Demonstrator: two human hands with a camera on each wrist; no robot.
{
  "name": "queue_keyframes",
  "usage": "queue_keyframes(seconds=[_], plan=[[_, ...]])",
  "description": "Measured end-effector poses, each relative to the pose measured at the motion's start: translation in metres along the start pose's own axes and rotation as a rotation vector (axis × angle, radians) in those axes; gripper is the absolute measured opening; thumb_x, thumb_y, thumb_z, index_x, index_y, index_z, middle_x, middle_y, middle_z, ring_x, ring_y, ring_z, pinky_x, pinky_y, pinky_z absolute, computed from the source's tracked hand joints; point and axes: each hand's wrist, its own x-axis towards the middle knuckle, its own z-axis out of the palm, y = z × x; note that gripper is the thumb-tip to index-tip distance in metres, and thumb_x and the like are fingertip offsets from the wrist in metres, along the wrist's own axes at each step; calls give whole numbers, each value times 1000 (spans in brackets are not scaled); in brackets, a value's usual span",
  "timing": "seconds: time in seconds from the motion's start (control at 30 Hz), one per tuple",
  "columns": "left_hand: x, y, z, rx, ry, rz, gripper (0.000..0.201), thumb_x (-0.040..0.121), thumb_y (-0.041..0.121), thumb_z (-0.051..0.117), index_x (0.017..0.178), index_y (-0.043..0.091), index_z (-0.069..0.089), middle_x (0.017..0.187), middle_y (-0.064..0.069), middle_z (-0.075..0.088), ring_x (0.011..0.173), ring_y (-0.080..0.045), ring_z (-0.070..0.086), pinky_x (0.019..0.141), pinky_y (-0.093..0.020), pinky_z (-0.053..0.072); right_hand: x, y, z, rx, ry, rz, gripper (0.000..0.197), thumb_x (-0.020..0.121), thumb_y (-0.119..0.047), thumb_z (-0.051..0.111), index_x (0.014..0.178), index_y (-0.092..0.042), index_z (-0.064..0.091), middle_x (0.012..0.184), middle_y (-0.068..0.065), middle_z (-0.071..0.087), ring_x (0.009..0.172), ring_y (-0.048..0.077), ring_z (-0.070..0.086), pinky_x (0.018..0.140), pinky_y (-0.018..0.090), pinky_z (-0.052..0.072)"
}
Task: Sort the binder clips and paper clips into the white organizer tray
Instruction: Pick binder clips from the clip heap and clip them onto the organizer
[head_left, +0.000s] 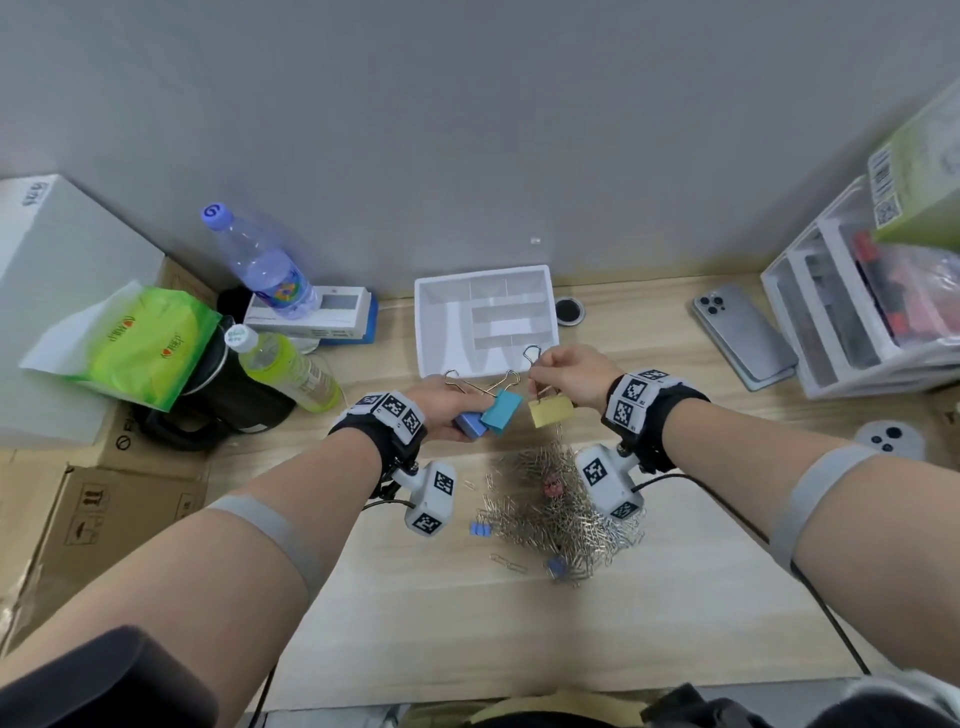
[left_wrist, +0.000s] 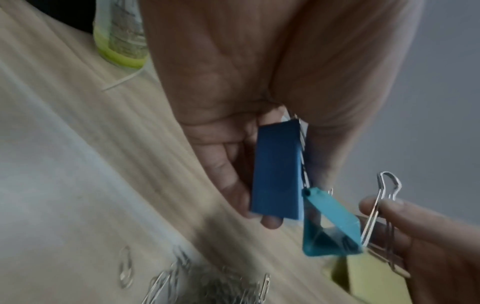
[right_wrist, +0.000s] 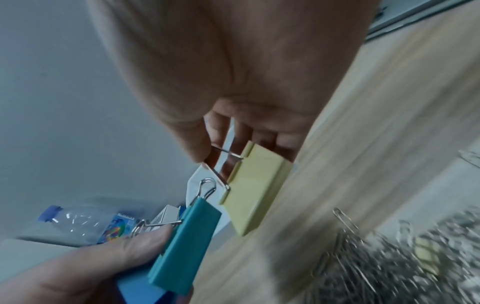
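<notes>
A blue metal binder clip (head_left: 470, 425) and a teal metal binder clip (head_left: 501, 412) are gripped by the left hand (head_left: 441, 410); a yellow metal binder clip (head_left: 550, 410) is pinched by its wire handle in the right hand (head_left: 571, 375).

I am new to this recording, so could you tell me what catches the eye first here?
Three large binder clips held up mid-desk: the left hand grips a blue binder clip and a teal binder clip, the right hand pinches a yellow binder clip by its wire handle. Beneath them lies a heap of paper clips; behind stands the white organizer tray.
</notes>
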Motion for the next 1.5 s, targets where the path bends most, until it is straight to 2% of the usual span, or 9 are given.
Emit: queue_keyframes(seconds=[0.1, 0.3, 0.47, 0.67, 0.8, 1.0, 1.23, 1.33, 1.5], plan=[[9, 20, -12, -25, 36, 28, 41, 80, 17, 79, 112, -5, 65, 107, -24, 70, 95, -31, 70, 81, -41, 59, 14, -11, -13, -10, 91, -64, 21, 91, -19, 63, 71, -14, 63, 84, 7, 73, 77, 17, 67, 78, 29, 52], [38, 59, -28, -95, 82, 41, 34, 80, 15, 79, 107, -3, 67, 106, -21, 71, 87, -27, 71, 70, -36, 61, 60, -34, -40, -104, 251, -104, 14, 85, -22, 65, 72, -25, 67, 90, 3, 75, 91, 22, 69, 89, 38, 54], [70, 72, -36, -118, 128, 14, 44, 77, 16, 82, 113, -3, 64, 109, -21, 70, 96, -30, 71, 78, -40, 61, 97, -43, -46, -147, 260, -103, 11, 87, -16, 63, 82, -24, 68, 75, -11, 66, 83, 18, 66, 86, 33, 54], [104, 76, -41, -165, 106, -10, 35, 81, 12, 78, 111, -2, 66, 110, -21, 70, 97, -30, 70, 82, -40, 59, 131, -33, -34, -173, 237, -119, 16, 82, -16, 62, 69, -26, 65, 71, -10, 67, 74, 15, 65, 79, 37, 57], [120, 75, -40, -186, 74, -18, 36, 79, 11, 79, 112, 0, 67, 110, -21, 71, 91, -29, 70, 80, -40, 60, 141, -17, -30, -336, 208, -106, 9, 77, -25, 57, 70, -27, 63, 72, -6, 69, 76, 23, 65, 78, 37, 56], [128, 75, -42, -149, 73, -9, 43, 76, 12, 82, 112, -2, 66, 106, -20, 72, 94, -33, 71, 81, -43, 59, 141, -7, -35, -618, 243, -187, 20, 83, -22, 56, 96, -27, 69, 88, -2, 72, 85, 27, 63, 71, 32, 51], [114, 80, -43, -157, 92, -9, 29, 75, 11, 83, 98, 3, 69, 107, -20, 72, 101, -32, 70, 87, -47, 57, 127, -14, -41, -556, 260, -256, 38, 82, -14, 56, 120, -21, 58, 120, -5, 63, 104, 21, 61, 87, 34, 49], [104, 82, -44, -158, 101, 3, 25, 75, 9, 83, 95, 3, 69, 107, -20, 72, 99, -32, 70, 87, -46, 57, 120, -23, -41, -538, 313, -293, 41, 84, -14, 55, 125, -19, 53, 126, -2, 55, 89, 16, 55, 86, 32, 46], [89, 85, -41, -120, 96, 45, 24, 76, 9, 82, 95, 5, 68, 103, -18, 71, 86, -27, 70, 84, -43, 59, 115, -42, -35, -490, 377, -412, 29, 81, -18, 55, 110, -21, 61, 112, -5, 59, 72, 14, 49, 79, 36, 49]])
